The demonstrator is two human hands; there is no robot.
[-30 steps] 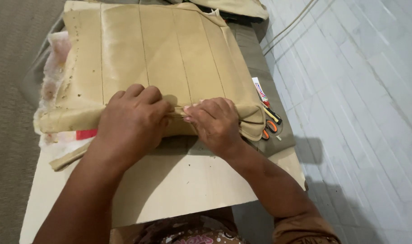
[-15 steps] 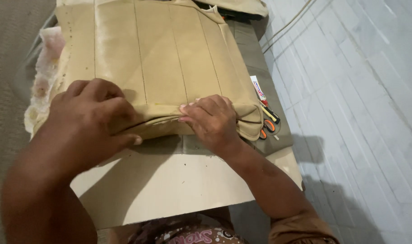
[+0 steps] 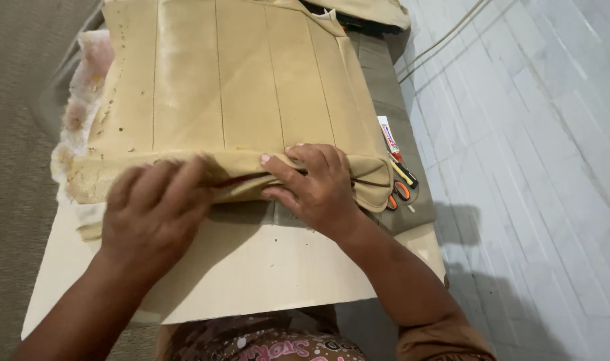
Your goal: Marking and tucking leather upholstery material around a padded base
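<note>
**Two hands at the folded edge of a tan cover**

Two bare hands set on the near hem of a tan stitched cover (image 3: 238, 87), spread flat over a pale bench (image 3: 251, 267) and running away from the body toward the far end. Hem folded over into a thick roll, long axis lying crosswise, left to right, directly ahead of both hands. Right hand (image 3: 315, 187) nearer the middle of that roll, fingers curled over the top and thumb tucked beneath, grip closed on the folded fabric. Left hand (image 3: 154, 214) on the roll's left part, palm down and fingers spread, pressing rather than pinching; grip open, resting on the cloth. Hands just beside each other, a short stretch of hem between them. Pinkish-white foam padding (image 3: 84, 87) showing past the cover's left edge. Near the roll's right end, partly tucked under the fabric: orange-handled scissors (image 3: 400, 195), a yellow-and-black tool (image 3: 404, 174) and a small white tube (image 3: 387, 134), all on a grey mat (image 3: 392, 100). Pale tiled floor (image 3: 532, 167) to the right, brown carpet (image 3: 24, 80) to the left.
</note>
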